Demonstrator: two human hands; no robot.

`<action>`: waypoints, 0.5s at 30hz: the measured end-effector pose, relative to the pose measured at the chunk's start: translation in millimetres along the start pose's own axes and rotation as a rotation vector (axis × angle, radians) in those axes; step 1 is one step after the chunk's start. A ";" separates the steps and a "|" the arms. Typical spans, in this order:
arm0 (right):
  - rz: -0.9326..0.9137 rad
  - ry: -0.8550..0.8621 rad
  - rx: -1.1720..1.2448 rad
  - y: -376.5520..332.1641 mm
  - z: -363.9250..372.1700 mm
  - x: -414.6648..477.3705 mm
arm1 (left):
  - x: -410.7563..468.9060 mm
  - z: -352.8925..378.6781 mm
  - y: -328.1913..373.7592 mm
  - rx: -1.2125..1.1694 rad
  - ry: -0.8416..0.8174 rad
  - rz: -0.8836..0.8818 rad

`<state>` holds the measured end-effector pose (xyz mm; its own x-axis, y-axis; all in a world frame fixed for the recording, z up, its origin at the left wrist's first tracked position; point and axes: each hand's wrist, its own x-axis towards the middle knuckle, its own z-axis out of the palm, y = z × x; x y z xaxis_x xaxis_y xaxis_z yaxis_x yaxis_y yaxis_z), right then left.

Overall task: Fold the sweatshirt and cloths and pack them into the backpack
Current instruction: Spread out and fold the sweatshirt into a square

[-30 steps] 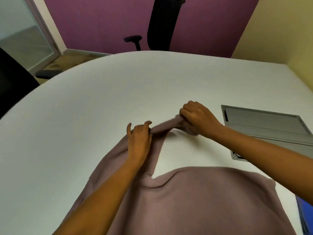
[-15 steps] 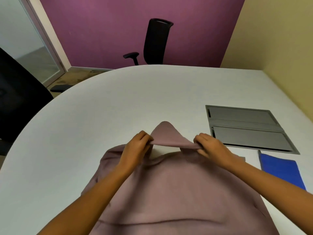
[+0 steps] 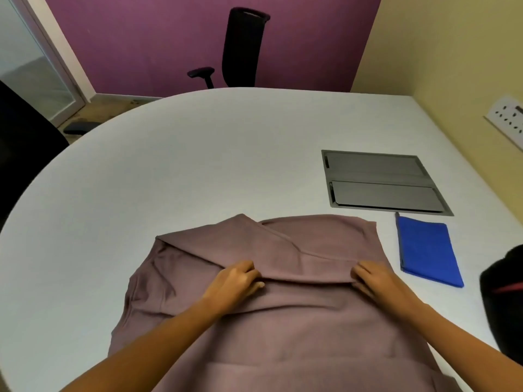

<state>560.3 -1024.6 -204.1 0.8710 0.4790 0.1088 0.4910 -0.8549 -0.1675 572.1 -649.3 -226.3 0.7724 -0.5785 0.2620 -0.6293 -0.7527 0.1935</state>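
A mauve sweatshirt (image 3: 283, 335) lies spread on the white table (image 3: 198, 165) in front of me, its far part folded back toward me over the body. My left hand (image 3: 235, 281) pinches the left end of the folded edge. My right hand (image 3: 373, 281) pinches the right end of that edge. A folded blue cloth (image 3: 427, 250) lies flat to the right of the sweatshirt. A black backpack (image 3: 503, 301) with a red stripe shows only in part at the right edge.
A grey cable-box lid (image 3: 382, 182) is set into the table behind the blue cloth. Black office chairs stand at the far side (image 3: 243, 49) and at the left (image 3: 25, 154). A socket panel (image 3: 506, 117) is on the yellow wall at right.
Both hands have pulled the sweatshirt's far part toward me and laid it down over the body. The view has tilted, bringing the blue cloth and backpack into sight.
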 end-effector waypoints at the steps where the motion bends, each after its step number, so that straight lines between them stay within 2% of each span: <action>1: 0.033 -0.054 0.010 2.6 6.3 -11.5 | -1.4 3.3 -0.6 -0.013 0.000 -0.006; 3: 0.139 -0.074 0.077 4.7 11.4 -24.0 | 2.7 3.7 -7.5 -0.082 0.004 -0.059; 5: 0.219 0.005 0.110 6.6 12.4 -22.8 | 12.0 2.0 -22.1 -0.086 0.009 -0.119; 8: 0.321 0.105 0.071 13.0 16.8 -4.9 | 42.5 -9.1 -36.0 -0.145 0.034 -0.236; 11: 0.390 0.088 0.010 26.7 27.0 13.2 | 77.9 -15.8 -45.0 -0.181 0.079 -0.395; 15: 0.453 -0.012 -0.019 38.2 33.2 27.4 | 110.2 8.4 -76.9 -0.018 -0.114 -0.315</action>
<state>603.3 -1037.5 -240.1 0.9982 0.0583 0.0169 0.0603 -0.9823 -0.1773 706.3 -657.8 -220.3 0.9333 -0.3502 0.0794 -0.3585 -0.8952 0.2647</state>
